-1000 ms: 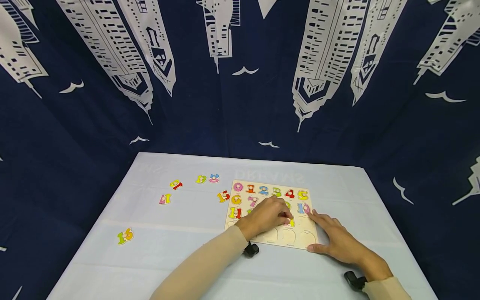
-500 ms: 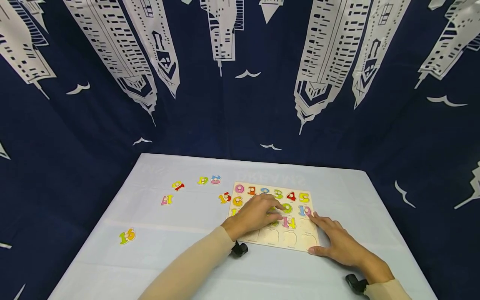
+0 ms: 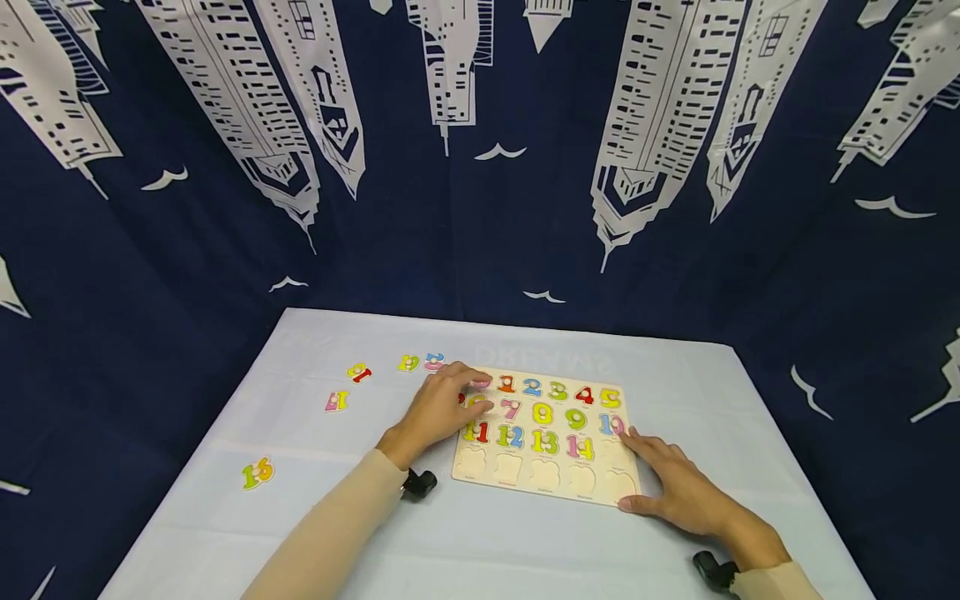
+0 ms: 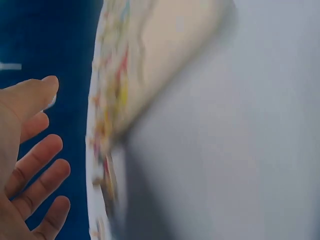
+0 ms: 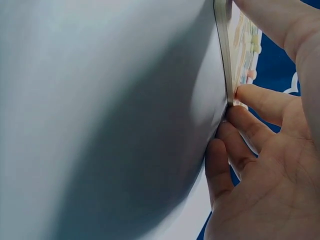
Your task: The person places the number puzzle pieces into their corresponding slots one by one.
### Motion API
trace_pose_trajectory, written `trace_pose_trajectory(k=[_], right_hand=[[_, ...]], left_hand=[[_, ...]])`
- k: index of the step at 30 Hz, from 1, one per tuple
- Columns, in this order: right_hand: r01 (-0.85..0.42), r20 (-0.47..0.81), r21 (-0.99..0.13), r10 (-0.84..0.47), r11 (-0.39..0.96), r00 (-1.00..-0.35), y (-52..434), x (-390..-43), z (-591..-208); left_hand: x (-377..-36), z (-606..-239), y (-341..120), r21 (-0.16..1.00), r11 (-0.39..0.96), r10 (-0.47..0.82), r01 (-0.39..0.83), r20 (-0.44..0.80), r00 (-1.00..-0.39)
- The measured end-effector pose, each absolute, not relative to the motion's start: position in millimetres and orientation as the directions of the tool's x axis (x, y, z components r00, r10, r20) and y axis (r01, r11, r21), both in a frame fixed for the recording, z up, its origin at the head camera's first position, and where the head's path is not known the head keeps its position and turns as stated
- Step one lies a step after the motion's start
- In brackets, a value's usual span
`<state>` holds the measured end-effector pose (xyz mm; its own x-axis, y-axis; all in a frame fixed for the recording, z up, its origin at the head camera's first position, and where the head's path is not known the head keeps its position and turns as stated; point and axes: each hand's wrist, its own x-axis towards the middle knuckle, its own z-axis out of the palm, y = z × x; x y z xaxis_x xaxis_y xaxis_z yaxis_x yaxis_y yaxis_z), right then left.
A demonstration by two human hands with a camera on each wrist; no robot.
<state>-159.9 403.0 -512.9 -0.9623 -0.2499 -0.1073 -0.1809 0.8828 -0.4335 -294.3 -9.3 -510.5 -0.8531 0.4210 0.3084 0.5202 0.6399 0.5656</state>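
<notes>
A wooden number puzzle board [image 3: 525,483] lies on the white table, its upper rows filled with coloured number pieces and its bottom row showing bare recesses. My left hand [image 3: 431,408] hovers over the board's left edge, fingers spread and holding nothing; the left wrist view shows its thumb and fingers apart. Beneath that hand the red and yellow 15 piece is mostly hidden. My right hand [image 3: 678,483] rests against the board's right side, with its thumb at the near corner and fingertips [image 5: 245,92] touching the edge. The pink and yellow 14 piece [image 3: 580,447] sits in the third row.
Loose number pieces lie left of the board: a 16 [image 3: 258,473], a 17 [image 3: 337,402], an 18 [image 3: 359,372], a 19 [image 3: 408,363] and a 20 [image 3: 434,362]. A dark blue curtain [image 3: 450,242] with white buildings hangs behind the table [image 3: 360,492].
My left hand has let go of the 14 piece and moved left across the board to its left edge. My right hand has stayed at the right side.
</notes>
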Motion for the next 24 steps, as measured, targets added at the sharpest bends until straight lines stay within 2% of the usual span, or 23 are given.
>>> trace_pose_trajectory(k=[10, 24], right_hand=[[-0.183, -0.094, -0.422, -0.244, 0.888, -0.965, 407, -157, -514], [-0.185, -0.097, -0.431, -0.25, 0.883, -0.963, 404, -158, -514]], left_hand=[[-302, -527, -39, 0.548, 0.741, 0.243, 0.388, 0.32, -0.916], [-307, -526, -35, 0.53, 0.772, 0.205, 0.351, 0.314, -0.927]])
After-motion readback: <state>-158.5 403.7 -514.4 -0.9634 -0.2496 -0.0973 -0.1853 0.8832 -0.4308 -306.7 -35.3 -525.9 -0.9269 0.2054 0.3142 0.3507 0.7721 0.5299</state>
